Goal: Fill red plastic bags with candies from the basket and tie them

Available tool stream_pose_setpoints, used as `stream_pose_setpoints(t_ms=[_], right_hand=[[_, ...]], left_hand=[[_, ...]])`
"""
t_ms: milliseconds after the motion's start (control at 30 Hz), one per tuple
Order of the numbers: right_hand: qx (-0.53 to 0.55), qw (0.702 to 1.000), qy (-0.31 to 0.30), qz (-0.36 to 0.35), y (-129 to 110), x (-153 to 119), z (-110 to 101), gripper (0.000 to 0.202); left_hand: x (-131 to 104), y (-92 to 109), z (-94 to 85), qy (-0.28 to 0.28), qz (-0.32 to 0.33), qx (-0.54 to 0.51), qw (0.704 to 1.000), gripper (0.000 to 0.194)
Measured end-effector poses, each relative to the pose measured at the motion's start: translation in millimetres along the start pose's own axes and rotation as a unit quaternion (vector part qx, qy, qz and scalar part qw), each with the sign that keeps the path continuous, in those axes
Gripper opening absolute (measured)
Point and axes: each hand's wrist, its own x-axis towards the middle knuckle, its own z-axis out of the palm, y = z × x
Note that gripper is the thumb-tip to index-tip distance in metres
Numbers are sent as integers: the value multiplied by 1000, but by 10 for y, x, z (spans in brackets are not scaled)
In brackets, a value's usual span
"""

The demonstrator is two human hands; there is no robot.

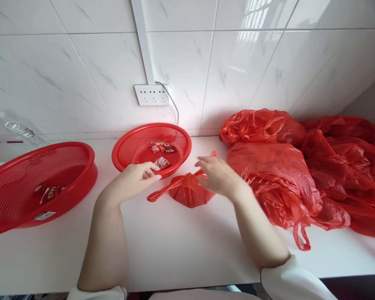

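Note:
A small red plastic bag (192,193), tied at the top, sits on the white counter between my forearms, one handle stretching out to the left. My left hand (136,177) is in front of the near rim of the round red mesh basket (125,146), fingers apart and holding nothing. Inside that basket lie several small wrapped snacks (162,162). Over the bag's right side is my right hand (218,173), its thumb and fingers apart. A red handle tip shows just above this hand, and part of the bag's other handle is hidden behind it.
At left stands a larger red basket (92,160) with a few wrapped packets (51,192) in it. A clear plastic bottle (21,131) lies behind. Piles of red plastic bags (268,166) cover the right side. A wall socket (152,95) with a cable is above the middle basket.

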Motion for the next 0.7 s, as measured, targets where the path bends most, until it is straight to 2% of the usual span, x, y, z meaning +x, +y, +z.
stream_pose_setpoints(t_ms=[67,100,167,233,300,367,433,500,533,600,667,700], right_hand=[[-24,997,-50,-47,-207,90,174,47],[-49,995,-73,-46,-269,130,252,48],[-89,989,-111,-31,-299,164,345,30],[-94,987,-128,-28,-214,112,313,18],[-43,991,-121,-39,-43,-35,145,20],[36,996,-82,-26,187,-257,-129,19],[85,996,-4,37,469,-523,-456,17],[105,980,113,124,821,-795,-783,20],[97,959,196,179,1033,-921,-934,21],[39,888,341,307,1529,-1126,-1189,29],[-64,792,427,431,2091,-1251,-1369,36],[-103,752,451,470,2373,-1285,-1425,40]], left_hand=[[-13,46,-14,6,3,18,1000,32],[-17,65,-18,5,4,23,1000,31],[-18,89,-20,1,5,28,1000,31],[-8,88,-16,-2,4,33,999,32],[14,68,-9,-1,1,42,999,35],[39,47,-4,0,6,50,999,38],[59,42,-7,-3,11,55,998,40],[67,57,-16,-12,-6,62,998,42],[68,69,-23,-17,-22,66,997,43],[63,88,-34,-28,-53,76,995,46],[58,92,-40,-40,-71,84,993,48],[55,89,-41,-47,-76,87,992,48]])
